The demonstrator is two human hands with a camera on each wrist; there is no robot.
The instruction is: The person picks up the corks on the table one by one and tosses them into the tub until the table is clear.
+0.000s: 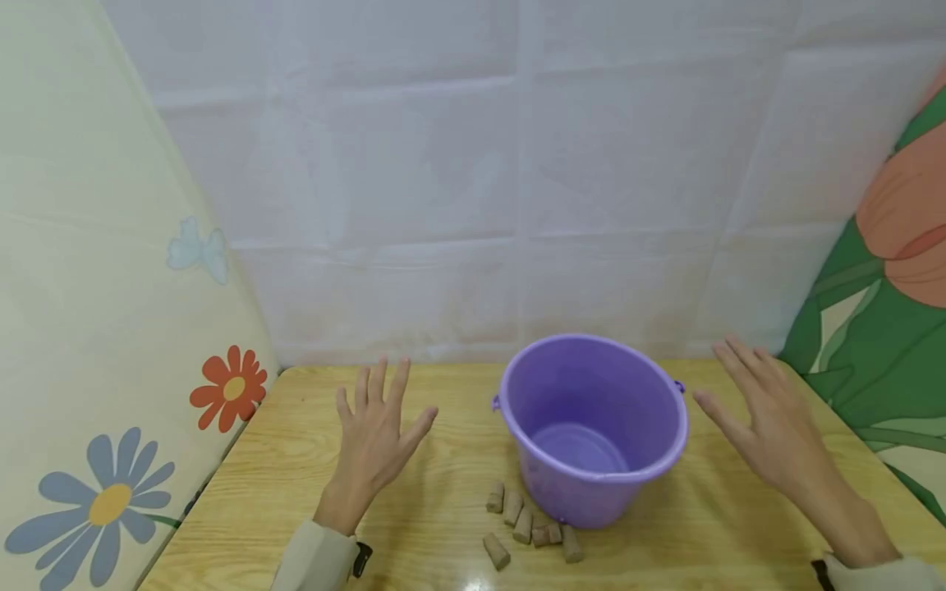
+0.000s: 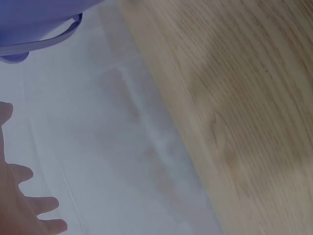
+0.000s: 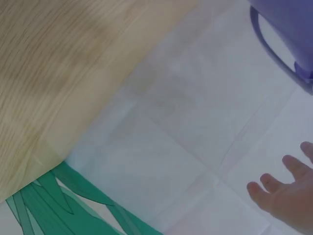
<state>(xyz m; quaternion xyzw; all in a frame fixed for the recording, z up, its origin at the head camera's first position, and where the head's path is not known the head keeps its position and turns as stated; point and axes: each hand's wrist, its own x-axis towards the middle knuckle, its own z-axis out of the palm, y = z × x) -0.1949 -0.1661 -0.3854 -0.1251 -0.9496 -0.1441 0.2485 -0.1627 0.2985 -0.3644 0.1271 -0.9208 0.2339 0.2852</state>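
Left hand: spread wide, fingers straight, thumb held out toward the bucket; hangs above the table, well apart from the bucket.
Right hand: open, fingers extended and slightly parted, thumb angled toward the bucket; near the bucket's right side, apart from it.
Sleeves: pale, reaching to both wrists.
Wristbands: dark, showing at the edge of each sleeve.
Bucket: purple, upright on the table between the hands, closer to the right; mouth tilted into sight, with a view down to the floor inside.
Handle: purple, curving along the bucket's outside in both wrist views.
Corks: small, brown, loosely clustered on the table, on the near side of the bucket and a little left; one lying slightly apart, nearer the left sleeve. Contact with bucket: cannot tell.
Table: light wood grain, reaching back to the cloth.
Cloth: white, creased in a grid, hanging behind.
Left panel: cream; red flower, blue flower, pale butterfly.
Right panel: green leaves, large orange-pink bloom.
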